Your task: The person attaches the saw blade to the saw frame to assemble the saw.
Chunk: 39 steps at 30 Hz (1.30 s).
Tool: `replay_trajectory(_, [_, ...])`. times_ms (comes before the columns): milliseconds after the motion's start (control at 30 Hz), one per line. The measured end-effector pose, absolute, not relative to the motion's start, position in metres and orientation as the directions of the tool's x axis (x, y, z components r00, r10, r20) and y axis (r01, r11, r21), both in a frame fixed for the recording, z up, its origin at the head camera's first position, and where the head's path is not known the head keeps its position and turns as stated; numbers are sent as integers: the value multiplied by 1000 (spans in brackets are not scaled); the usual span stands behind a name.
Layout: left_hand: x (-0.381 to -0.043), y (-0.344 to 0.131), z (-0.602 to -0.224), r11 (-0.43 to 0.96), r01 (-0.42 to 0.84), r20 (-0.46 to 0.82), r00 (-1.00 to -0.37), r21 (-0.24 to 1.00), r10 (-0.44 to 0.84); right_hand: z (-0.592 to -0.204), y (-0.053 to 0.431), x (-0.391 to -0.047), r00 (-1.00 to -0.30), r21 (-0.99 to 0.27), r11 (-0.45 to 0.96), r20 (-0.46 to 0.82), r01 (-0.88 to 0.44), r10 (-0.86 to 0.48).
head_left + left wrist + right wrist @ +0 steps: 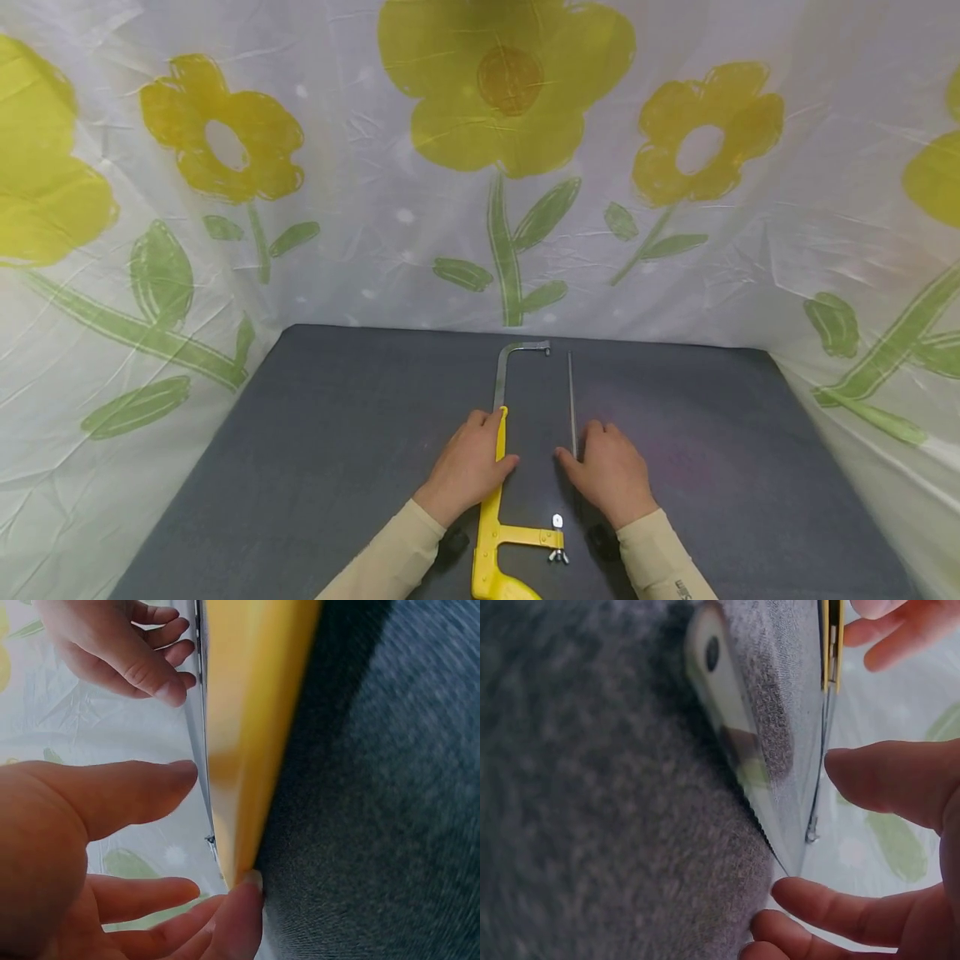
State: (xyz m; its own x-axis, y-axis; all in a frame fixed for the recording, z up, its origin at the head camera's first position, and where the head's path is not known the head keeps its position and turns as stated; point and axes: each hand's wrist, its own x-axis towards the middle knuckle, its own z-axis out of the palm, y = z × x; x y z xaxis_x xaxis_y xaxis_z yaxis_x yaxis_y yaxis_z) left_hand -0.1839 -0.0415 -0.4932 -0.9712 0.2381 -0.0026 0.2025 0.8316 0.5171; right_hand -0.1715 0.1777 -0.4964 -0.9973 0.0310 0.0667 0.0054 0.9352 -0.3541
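Observation:
A yellow hacksaw frame (pixel 489 512) with a bare metal bow (pixel 501 375) lies lengthwise on the dark table, its handle nearest me. My left hand (pixel 467 462) reaches over its middle, thumb stretched out on the right side. In the left wrist view, one fingertip touches the lower edge of the yellow frame (pixel 255 712) while the thumb stays loose. Right of the frame, a thin saw blade (pixel 572 392) lies apart, roughly parallel. Over its near part is my right hand (pixel 611 475), fingers relaxed. The right wrist view shows the blade's holed end (pixel 709 649) and toothed edge.
A wing nut (pixel 558 557) and clamp fitting sit on the frame's short yellow arm. The dark table cloth (pixel 360 400) extends on both sides. Behind it hangs a white curtain (pixel 337 275) printed with yellow flowers, which also closes in the left and right sides.

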Motion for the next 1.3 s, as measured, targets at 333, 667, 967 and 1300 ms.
replay_trajectory(333, [-183, -40, -494, 848, 179, -6, -978, 499, 210, -497, 177, -170, -996, -353, 935, 67, 28, 55])
replay_trajectory(667, [-181, -42, -491, 837, 202, -3, -972, 508, 236, -500, 176, -168, -995, -361, 931, 63, 49, 77])
replay_trajectory(967, [-181, -40, -492, 844, 218, 17, -971, 490, 240, -502, 174, -168, -993, -361, 931, 79, 59, 93])
replay_trajectory(1300, [-180, -39, -491, 850, 199, 8, -975, 488, 223, -499, 173, -167, -993, -378, 923, 62, 69, 100])
